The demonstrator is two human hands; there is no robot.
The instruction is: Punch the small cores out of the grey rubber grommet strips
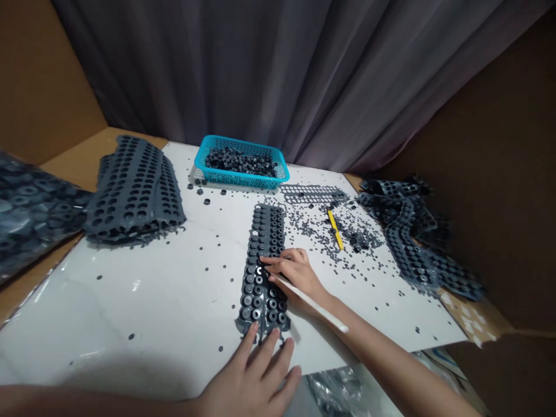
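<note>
A dark grey rubber sheet of round moulded pieces (268,231) lies lengthwise in front of me on the white tabletop. My left hand (256,373) rests at its near end, fingers spread flat and fingertips touching the edge. Over the middle of the sheet, my right hand (297,278) is closed around a thin white stick (313,304). The stick's back end points toward me; its tip, near the round pieces, is hidden by the fingers. Rings with light centres show beside the fingertips.
Behind the sheet stands a blue basket (241,179) of small black pieces. Perforated sheets (134,185) are stacked at left, beside a bag of parts (30,211). To the right lie a yellow tool (335,229), scattered small discs, a flat perforated strip (315,194) and crumpled strips (406,246).
</note>
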